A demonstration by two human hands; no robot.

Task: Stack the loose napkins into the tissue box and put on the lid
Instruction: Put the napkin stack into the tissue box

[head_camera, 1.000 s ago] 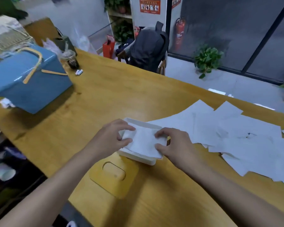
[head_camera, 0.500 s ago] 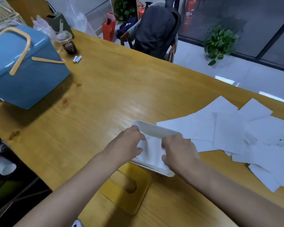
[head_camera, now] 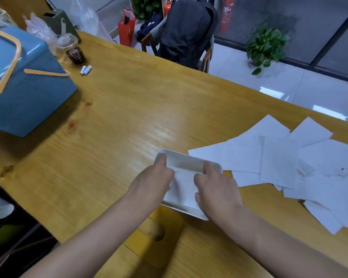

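A white tissue box [head_camera: 189,157] lies open near the table's front edge. A white napkin [head_camera: 184,185] lies inside it. My left hand [head_camera: 153,181] presses the napkin's left side, with one finger reaching to the box's far left corner. My right hand [head_camera: 215,187] presses the napkin's right side, a finger stretched to the far right corner. Several loose napkins [head_camera: 279,157] are spread over the table just right of the box. The wooden lid [head_camera: 155,231] with an oval slot lies flat in front of the box, partly under my left forearm.
A blue case with tan straps [head_camera: 22,87] stands at the far left. Behind it are a drink cup [head_camera: 73,51], two small batteries [head_camera: 86,70] and plastic bags. A chair with a dark jacket [head_camera: 185,33] stands beyond the table's far edge.
Both hands have pushed the napkin down from above the box into it, and their fingers have spread toward the far corners. The camera has moved closer.
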